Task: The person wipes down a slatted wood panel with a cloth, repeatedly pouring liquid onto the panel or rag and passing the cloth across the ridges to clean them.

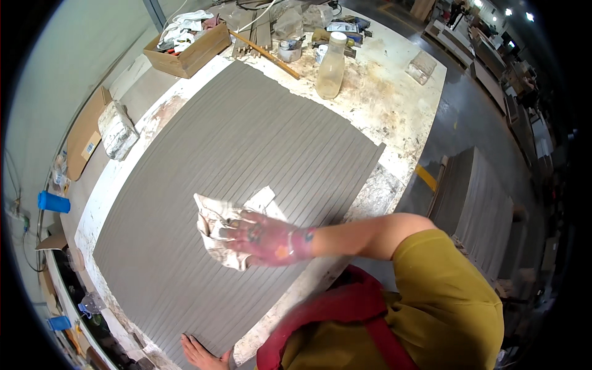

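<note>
A wide row of long grey strips (246,135) lies side by side across the worktable. My right hand (265,239), in what looks like a thin pinkish glove, presses a crumpled white rag (213,216) onto the strips near their middle. The fingers lie over the bunched cloth, and part of the rag sticks out beyond the hand. Bare and with fingers apart, my left hand (203,354) rests at the near end of the strips, by the lower edge of the view.
Behind the strips, the stained white table (394,86) holds a cloudy bottle (332,66), a wooden stick (265,54) and a small jar (290,50). A wooden box (188,52) of rags stands back left, near a white wrapped block (117,129). Stacked boards (472,203) stand right.
</note>
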`<control>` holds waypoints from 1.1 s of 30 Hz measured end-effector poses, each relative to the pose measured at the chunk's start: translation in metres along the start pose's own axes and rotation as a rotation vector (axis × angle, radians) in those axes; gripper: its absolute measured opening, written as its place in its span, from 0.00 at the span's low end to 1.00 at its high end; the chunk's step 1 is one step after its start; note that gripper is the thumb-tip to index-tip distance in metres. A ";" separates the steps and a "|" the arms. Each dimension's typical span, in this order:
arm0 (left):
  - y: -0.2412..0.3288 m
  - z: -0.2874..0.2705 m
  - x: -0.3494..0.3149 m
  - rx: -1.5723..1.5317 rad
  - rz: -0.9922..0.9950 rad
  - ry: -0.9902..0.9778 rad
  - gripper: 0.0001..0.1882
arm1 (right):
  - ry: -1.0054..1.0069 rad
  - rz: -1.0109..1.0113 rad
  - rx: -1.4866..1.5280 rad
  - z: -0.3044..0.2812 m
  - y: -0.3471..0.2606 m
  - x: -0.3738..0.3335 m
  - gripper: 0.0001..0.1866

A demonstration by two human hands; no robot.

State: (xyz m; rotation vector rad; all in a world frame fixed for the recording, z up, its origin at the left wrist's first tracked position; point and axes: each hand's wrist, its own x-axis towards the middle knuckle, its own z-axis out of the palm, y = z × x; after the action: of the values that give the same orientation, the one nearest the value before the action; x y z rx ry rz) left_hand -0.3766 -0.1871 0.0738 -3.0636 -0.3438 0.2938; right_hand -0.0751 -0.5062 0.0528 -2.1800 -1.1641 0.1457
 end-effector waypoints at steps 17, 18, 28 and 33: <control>-0.010 0.010 0.005 -0.065 0.016 0.102 0.58 | -0.137 -0.155 -0.412 0.005 -0.013 0.000 0.26; -0.010 0.011 0.002 -0.062 0.005 0.107 0.58 | -0.091 -0.012 -0.413 -0.008 0.001 0.001 0.26; -0.002 0.013 -0.003 -0.073 -0.014 0.159 0.59 | 0.221 -0.088 -0.861 0.013 0.108 0.066 0.19; -0.006 0.019 -0.003 -0.067 0.028 0.173 0.60 | 0.138 -0.541 0.016 0.154 -0.104 0.099 0.29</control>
State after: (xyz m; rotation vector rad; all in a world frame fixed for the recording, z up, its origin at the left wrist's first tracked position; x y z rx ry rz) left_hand -0.3842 -0.1812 0.0558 -3.1314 -0.3082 0.0168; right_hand -0.1482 -0.3119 0.0139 -1.7545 -1.6108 -0.2242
